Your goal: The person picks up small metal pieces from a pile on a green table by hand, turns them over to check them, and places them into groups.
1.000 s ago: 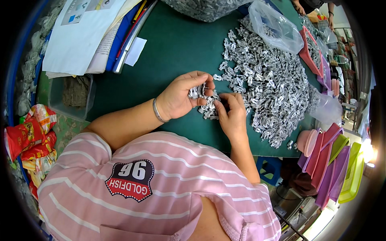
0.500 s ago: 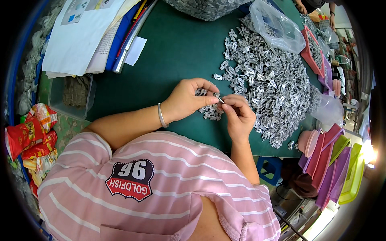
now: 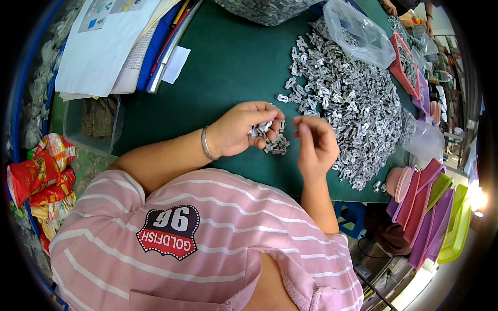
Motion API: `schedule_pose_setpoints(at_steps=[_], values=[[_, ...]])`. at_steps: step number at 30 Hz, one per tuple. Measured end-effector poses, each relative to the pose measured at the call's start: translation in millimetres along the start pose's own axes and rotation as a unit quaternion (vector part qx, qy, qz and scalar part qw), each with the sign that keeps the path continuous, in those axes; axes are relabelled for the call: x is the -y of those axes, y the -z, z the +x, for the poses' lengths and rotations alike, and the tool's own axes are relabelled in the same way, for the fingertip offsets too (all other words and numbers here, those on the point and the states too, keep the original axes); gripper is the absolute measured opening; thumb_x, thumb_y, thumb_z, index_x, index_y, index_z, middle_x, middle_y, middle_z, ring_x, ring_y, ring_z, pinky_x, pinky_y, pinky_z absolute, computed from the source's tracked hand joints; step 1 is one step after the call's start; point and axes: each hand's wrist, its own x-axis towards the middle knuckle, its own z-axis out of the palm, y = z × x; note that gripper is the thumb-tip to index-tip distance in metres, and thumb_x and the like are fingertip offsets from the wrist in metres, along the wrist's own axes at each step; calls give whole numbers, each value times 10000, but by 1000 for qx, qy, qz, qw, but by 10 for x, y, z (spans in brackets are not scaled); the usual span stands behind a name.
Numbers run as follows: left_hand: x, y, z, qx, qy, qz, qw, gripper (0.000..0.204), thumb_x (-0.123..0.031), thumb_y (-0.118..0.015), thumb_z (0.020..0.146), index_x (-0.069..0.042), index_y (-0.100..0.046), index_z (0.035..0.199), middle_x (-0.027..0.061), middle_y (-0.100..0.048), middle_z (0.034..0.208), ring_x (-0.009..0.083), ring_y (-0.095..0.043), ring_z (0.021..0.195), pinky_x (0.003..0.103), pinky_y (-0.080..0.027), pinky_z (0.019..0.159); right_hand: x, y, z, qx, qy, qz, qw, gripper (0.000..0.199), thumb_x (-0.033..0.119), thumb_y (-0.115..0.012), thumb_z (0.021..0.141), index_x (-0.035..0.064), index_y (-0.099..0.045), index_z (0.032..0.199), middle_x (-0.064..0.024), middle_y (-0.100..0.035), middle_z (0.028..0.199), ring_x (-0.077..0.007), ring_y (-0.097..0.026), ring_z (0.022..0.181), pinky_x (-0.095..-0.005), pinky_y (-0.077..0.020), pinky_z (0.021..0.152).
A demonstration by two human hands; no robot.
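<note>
My left hand (image 3: 241,127) is turned partly palm up over the green table, its fingers curled round several small grey metal clips (image 3: 261,129). Just to its right, my right hand (image 3: 317,147) is held apart from it, fingers bent in and thumb near the index finger. Whether a piece sits between those fingertips is too small and blurred to tell. Under and beside the left fingers lies a small heap of similar clips (image 3: 278,146). A large pile of loose clips (image 3: 358,111) spreads over the table, right of and beyond my right hand.
A clear plastic bag (image 3: 358,39) lies on the pile's far side, near a pink tray (image 3: 403,65) of clips. Papers (image 3: 98,46) and a metal tube (image 3: 168,52) lie far left, above a clear tub (image 3: 93,127). Coloured trays (image 3: 423,212) stand at right. Another person's hand (image 3: 389,7) shows top right.
My hands have parted: the right moved a little right and nearer me, away from the left fingertips. The left has rolled open somewhat, showing the clips in its palm.
</note>
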Motion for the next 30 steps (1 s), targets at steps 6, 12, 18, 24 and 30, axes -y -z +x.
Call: schedule_pose_setpoints(at_steps=[6,12,18,24,30], values=[[-54,94,29,0,-62,-18,998,109,-160,-513,896,-57,-494,864,-2,-473,707,66,-437,563,184,-328,416,-273,20,158,124,65,-337,931,119,30,-654,728,4,-611,836,-128,-542,765,-302,-529,750,-356,-434,674],[13,59,15,-39,-79,96,992,97,-121,-561,868,-41,-511,892,-1,-491,715,43,-448,567,162,-324,403,-242,53,148,70,69,-281,955,102,1,-649,717,-5,-568,779,-139,-541,772,-306,-540,696,-353,-446,637],[22,53,16,-45,-84,91,991,113,-125,-571,864,-36,-516,907,1,-489,693,35,-450,558,155,-335,408,-280,79,101,156,59,-343,924,151,-12,-664,701,-10,-584,830,-132,-569,835,-286,-566,703,-330,-455,593],[17,12,-4,-60,-81,186,977,151,-124,-590,854,-9,-542,937,-1,-505,665,31,-436,509,164,-342,406,-231,98,60,79,-20,-132,988,147,-56,-663,712,-4,-589,826,-88,-578,869,-145,-562,731,-240,-448,624],[9,-59,-28,-54,-70,210,974,199,-139,-626,834,5,-567,959,-1,-519,636,38,-451,501,171,-352,422,-196,54,7,33,-45,168,984,180,-119,-621,735,-18,-564,872,-98,-562,947,-117,-554,836,-215,-462,717]])
